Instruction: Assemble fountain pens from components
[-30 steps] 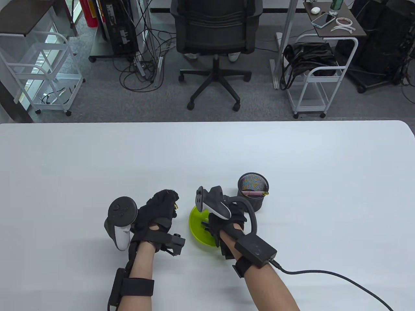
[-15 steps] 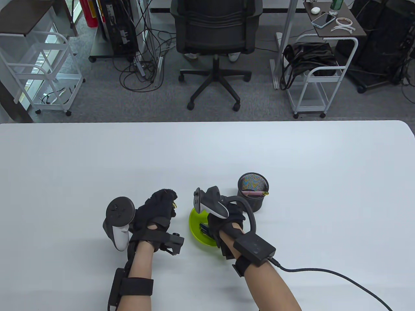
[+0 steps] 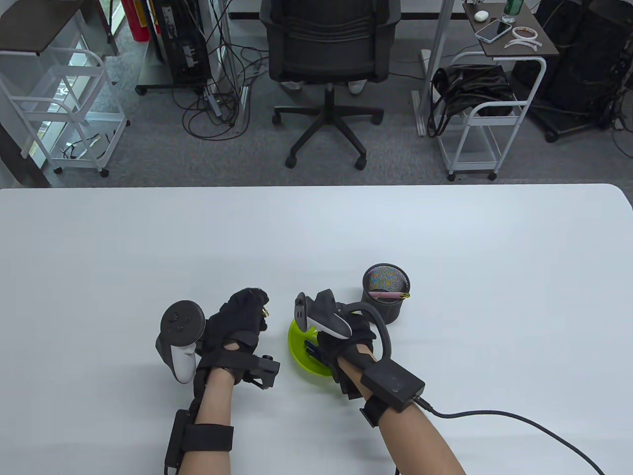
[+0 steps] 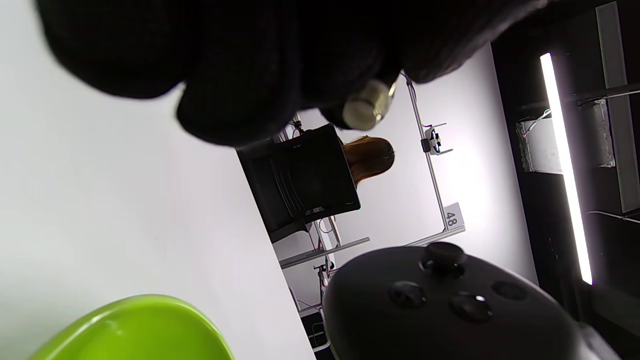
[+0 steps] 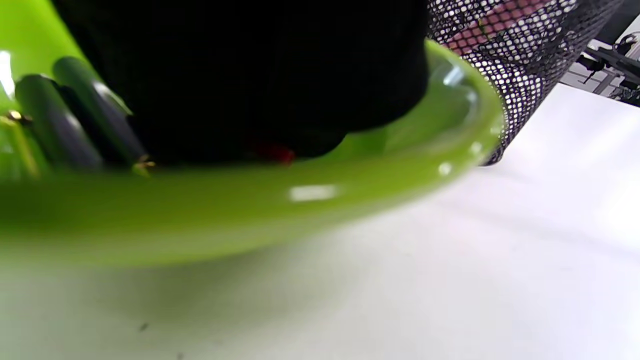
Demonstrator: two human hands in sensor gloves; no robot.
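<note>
The left hand (image 3: 237,321), curled closed, holds a small brass-and-silver pen part (image 4: 369,104) above the white counter (image 3: 445,237), near its front edge. Only a short stub of it pokes out past the fingers (image 4: 240,100), so a slackened hold could let it drop and roll off that edge.

The right hand (image 3: 346,341) reaches down into the shallow lime-green plastic dish (image 3: 296,341), where dark cylindrical pen barrels (image 5: 75,120) lie side by side. Whether its fingers have closed on one I cannot tell; the glove hides them in both views. The barrels lie close together, so a blind pinch may catch two, or tip the light dish. The black wire-mesh pen cup (image 3: 385,292), with a pink pen (image 3: 388,295) lying across its mouth, stands just behind the dish, and a hasty lift could knock it.
</note>
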